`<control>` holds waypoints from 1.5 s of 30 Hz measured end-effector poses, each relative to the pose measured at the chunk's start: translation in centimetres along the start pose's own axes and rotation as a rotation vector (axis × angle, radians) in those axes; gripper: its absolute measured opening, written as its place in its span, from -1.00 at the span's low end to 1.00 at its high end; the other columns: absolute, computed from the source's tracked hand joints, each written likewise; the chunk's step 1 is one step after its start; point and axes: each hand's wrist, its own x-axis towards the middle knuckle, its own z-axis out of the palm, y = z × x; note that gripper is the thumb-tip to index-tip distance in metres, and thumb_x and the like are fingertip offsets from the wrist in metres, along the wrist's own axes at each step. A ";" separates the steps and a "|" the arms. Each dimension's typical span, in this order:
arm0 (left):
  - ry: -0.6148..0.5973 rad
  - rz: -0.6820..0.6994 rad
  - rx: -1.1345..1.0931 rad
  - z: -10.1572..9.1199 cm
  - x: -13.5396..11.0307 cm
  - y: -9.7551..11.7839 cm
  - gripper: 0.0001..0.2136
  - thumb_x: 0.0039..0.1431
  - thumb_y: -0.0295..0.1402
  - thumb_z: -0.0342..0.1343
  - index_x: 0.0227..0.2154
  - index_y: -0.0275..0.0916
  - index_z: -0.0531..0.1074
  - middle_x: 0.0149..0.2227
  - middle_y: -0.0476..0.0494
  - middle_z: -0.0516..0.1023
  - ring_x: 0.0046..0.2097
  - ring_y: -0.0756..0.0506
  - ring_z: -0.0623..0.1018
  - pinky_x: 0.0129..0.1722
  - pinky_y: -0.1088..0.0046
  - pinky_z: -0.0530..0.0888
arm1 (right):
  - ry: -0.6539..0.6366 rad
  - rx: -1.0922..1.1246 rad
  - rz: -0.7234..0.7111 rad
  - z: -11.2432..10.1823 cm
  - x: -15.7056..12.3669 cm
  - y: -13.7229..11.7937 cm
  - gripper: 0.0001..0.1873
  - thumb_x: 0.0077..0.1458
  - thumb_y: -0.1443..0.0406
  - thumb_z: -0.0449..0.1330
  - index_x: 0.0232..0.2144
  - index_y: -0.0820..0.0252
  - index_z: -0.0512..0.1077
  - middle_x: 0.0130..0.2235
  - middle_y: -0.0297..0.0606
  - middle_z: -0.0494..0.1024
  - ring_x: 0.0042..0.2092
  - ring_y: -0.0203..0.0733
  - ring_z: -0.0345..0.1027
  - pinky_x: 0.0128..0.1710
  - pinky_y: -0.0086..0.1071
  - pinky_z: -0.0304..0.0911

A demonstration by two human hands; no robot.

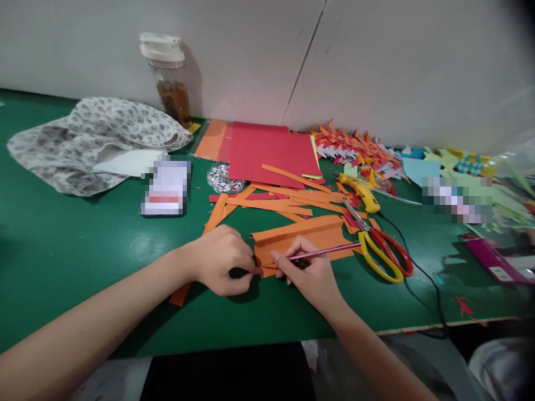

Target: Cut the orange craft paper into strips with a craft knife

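Observation:
A folded piece of orange paper (pixel 305 227) lies on the green table in front of me, with a crease along its far side. My left hand (pixel 225 262) is closed at the paper's near left corner, thumb and finger pinched on its edge. In my right hand (pixel 309 273) is a slim pink pencil (pixel 330 250), held slantwise over the paper. Its tip is hidden by my fingers, which rest near the paper's left part. Just right of the paper lie scissors (pixel 378 245) with yellow and red handles.
Orange paper strips (pixel 271 207) and red sheets (pixel 267 150) lie beyond. A yellow glue gun (pixel 363 192) trails a black cord. On the left are a phone (pixel 167 189), a patterned cloth (pixel 92 139) and a bottle (pixel 171 83). Cut-paper shapes (pixel 355 147) pile up at the back right.

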 end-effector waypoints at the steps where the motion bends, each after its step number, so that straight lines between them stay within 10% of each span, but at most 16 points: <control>1: 0.002 -0.001 -0.001 0.0 0.0 0.0 -0.75 0.02 -0.44 -0.02 -0.42 -0.22 0.59 -0.58 -0.04 0.57 -0.58 -0.01 0.46 -0.57 0.43 0.26 | -0.008 0.009 -0.001 0.0 0.0 0.0 -0.64 0.02 0.11 0.30 -0.57 0.10 0.23 -0.65 -0.41 0.45 -0.66 -0.35 0.26 -0.66 -0.47 0.13; 33: -0.003 -0.001 -0.001 0.1 -0.1 0.0 -0.75 0.03 -0.44 -0.01 -0.39 -0.23 0.60 -0.60 -0.04 0.54 -0.58 -0.02 0.47 -0.57 0.41 0.24 | 0.165 -0.089 -0.106 0.0 0.0 0.2 -0.66 0.05 0.17 0.28 -0.58 0.09 0.22 -0.65 -0.43 0.35 -0.61 -0.31 0.26 -0.60 -0.44 0.17; 39: 0.016 0.028 0.012 0.2 0.0 -0.1 -0.73 0.04 -0.44 -0.03 -0.38 -0.23 0.60 -0.61 -0.03 0.53 -0.59 -0.03 0.46 -0.58 0.39 0.23 | 0.144 -0.404 -0.377 -0.6 -2.7 0.9 -0.88 0.25 0.27 0.09 -0.22 0.06 0.44 -0.33 -0.22 0.66 -0.36 -0.14 0.55 -0.34 -0.30 0.44; 45: 0.030 -0.040 0.261 -0.1 -0.1 -0.4 -0.69 0.11 -0.40 -0.03 -0.19 -0.23 0.58 -0.60 -0.03 0.51 -0.57 -0.03 0.45 -0.55 0.43 0.23 | -0.098 -0.867 -0.729 -0.4 -5.2 1.4 -0.81 0.22 0.40 0.06 -0.22 0.12 0.46 0.03 -0.14 0.56 0.02 0.02 0.47 0.01 -0.06 0.39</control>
